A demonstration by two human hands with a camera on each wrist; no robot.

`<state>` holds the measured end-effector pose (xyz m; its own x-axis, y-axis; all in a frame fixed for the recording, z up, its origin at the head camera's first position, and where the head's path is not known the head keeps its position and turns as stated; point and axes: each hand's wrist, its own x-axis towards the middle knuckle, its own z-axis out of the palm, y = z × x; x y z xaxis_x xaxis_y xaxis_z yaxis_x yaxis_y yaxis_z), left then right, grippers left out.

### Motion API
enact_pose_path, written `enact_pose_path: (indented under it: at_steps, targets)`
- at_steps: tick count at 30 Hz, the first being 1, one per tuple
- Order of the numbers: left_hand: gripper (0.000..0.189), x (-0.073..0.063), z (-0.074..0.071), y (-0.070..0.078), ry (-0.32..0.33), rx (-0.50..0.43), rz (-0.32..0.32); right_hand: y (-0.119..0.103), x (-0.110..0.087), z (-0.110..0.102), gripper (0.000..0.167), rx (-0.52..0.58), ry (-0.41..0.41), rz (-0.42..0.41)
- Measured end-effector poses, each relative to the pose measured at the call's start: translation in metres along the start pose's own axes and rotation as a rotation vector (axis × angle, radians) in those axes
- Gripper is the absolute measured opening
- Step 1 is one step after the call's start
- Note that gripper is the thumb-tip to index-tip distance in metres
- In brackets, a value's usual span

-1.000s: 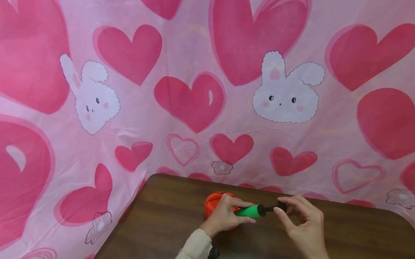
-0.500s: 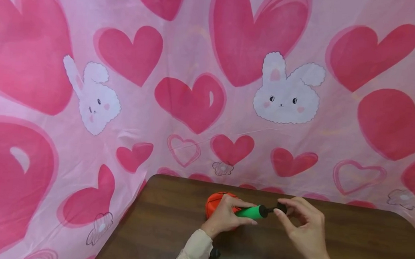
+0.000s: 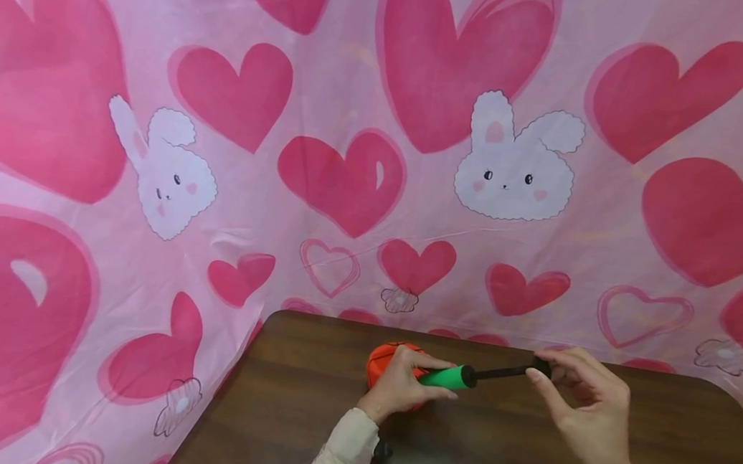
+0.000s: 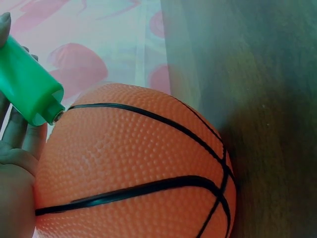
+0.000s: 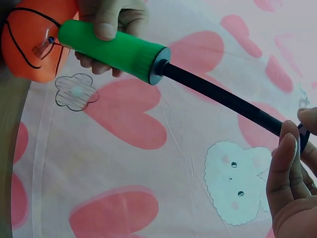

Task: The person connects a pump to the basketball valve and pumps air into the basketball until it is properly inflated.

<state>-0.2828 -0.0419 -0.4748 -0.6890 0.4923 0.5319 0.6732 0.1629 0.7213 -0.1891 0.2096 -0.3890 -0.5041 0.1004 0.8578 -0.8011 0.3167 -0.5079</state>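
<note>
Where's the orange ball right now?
In the head view, the orange ball shows partly behind the left hand, just left of the green pump, toward the brown table's far edge.

a dark brown, wood-grained, round-cornered table [image 3: 283,391] bears a pebbly orange ball [image 4: 129,148] marked in black

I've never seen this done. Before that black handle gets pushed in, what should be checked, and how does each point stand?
1. Left hand grips the green barrel: ok.
2. Right hand pinches the black handle: ok.
3. Black rod extends well out of the barrel: ok.
4. Nozzle connected securely to the orange ball: cannot tell; it's close, but the joint isn't clear.
5. Ball's firmness: cannot tell by sight.
</note>
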Motion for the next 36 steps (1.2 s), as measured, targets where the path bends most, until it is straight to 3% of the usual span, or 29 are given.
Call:
enact_pose_path:
  at_steps: [7,15,19,25,36]
  targets:
    - [0.04,0.0,0.001,-0.002,0.005,-0.018,0.015,0.007,-0.008,0.016,0.046,0.008,-0.044,0.01]
    - [0.041,0.002,0.002,0.0,-0.002,0.012,0.049,0.02,-0.022,0.038,0.041,-0.069,-0.123,0.139]
    - [0.041,0.001,0.003,0.001,-0.011,-0.001,0.027,0.023,-0.025,0.041,0.038,-0.076,-0.134,0.166]
    - [0.041,0.0,0.003,0.001,-0.024,-0.018,-0.016,0.022,-0.025,0.039,0.038,-0.079,-0.139,0.168]
    - [0.04,0.002,0.001,0.0,-0.01,0.004,0.034,0.012,-0.018,0.032,0.04,-0.079,-0.124,0.125]
